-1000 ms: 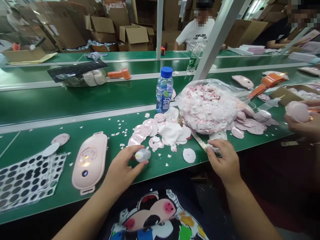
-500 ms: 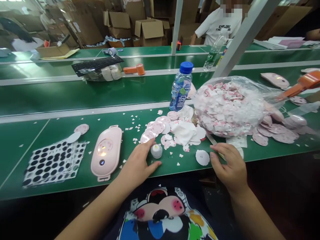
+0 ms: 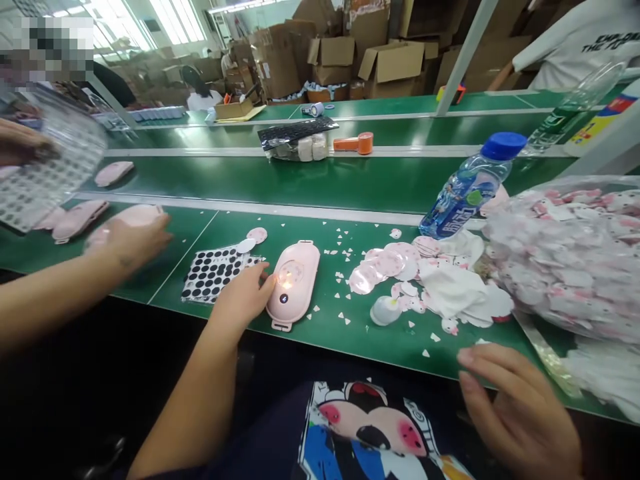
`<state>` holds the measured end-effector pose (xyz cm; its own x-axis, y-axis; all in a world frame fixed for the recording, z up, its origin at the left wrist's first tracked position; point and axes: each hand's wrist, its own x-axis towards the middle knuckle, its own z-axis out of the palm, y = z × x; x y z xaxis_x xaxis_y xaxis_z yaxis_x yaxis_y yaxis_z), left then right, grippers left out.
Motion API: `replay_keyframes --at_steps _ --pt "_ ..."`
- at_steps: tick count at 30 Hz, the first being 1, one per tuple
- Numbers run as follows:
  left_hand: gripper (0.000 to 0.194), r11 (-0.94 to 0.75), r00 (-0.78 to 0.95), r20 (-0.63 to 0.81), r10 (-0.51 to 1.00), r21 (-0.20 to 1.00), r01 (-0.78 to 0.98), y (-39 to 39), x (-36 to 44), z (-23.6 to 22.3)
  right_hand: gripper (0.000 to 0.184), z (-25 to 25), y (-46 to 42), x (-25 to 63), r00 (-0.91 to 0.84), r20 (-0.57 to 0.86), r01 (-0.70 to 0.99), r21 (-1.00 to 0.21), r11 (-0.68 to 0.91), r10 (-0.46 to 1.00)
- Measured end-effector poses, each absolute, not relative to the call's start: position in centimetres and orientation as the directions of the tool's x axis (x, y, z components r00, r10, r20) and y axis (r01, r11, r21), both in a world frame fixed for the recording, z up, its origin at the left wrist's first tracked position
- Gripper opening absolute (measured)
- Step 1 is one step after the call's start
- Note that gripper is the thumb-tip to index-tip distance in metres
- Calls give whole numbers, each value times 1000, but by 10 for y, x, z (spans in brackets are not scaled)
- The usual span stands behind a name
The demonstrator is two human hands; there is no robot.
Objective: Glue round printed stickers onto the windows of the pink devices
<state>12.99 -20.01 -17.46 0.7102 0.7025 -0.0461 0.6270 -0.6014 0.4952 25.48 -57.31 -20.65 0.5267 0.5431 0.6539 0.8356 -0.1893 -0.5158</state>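
At the left edge of a pink oval device (image 3: 294,283) with a small dark round display, the fingertips of my left hand (image 3: 243,297) appear to touch the casing. The fingers are apart. Partly under that hand lie sheets with rows of black dots (image 3: 207,273). A white disc (image 3: 246,245) and a pink printed disc (image 3: 257,235) lie at their upper edge. My right hand (image 3: 520,407) is at the table's front edge, open and holding nothing. Between my hands are a small whitish rounded container (image 3: 385,311), overlapping pink discs (image 3: 383,263) and a white cloth (image 3: 457,283).
A tilted blue-capped bottle (image 3: 470,190) stands beside a clear bag of printed pieces (image 3: 570,247) on the right. Tiny white triangles litter the green table (image 3: 330,347). At left, a co-worker's hand (image 3: 137,233) is over a pink device; the other holds a dotted sheet (image 3: 60,157).
The view has swung left. My left hand has moved from the small rounded container to the pink device. My right hand has drawn back; the white disc beside it is largely out of sight.
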Motion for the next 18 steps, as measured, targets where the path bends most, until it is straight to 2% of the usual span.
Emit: replay_keyframes --at_steps 4,7,10,13,16,18 --pt "32 -521 747 -187 638 610 598 -192 139 -185 39 -198 -542 240 349 658 851 -521 68 667" --pt "30 -434 735 -193 650 700 567 -192 142 -191 45 -195 -532 232 287 648 822 -545 167 705" --pt "35 -335 704 -127 699 812 478 -193 139 -195 48 -196 -535 229 296 636 815 -557 159 713" --pt "43 -235 664 -31 747 922 307 -208 133 -194 49 -197 -540 227 344 595 797 -594 109 726" --pt "45 -144 627 37 778 982 121 -241 129 -189 46 -188 -534 222 423 547 720 -687 99 722" --pt "44 -79 631 43 774 996 29 -269 127 -185 45 -179 -521 217 495 464 612 -787 84 734"
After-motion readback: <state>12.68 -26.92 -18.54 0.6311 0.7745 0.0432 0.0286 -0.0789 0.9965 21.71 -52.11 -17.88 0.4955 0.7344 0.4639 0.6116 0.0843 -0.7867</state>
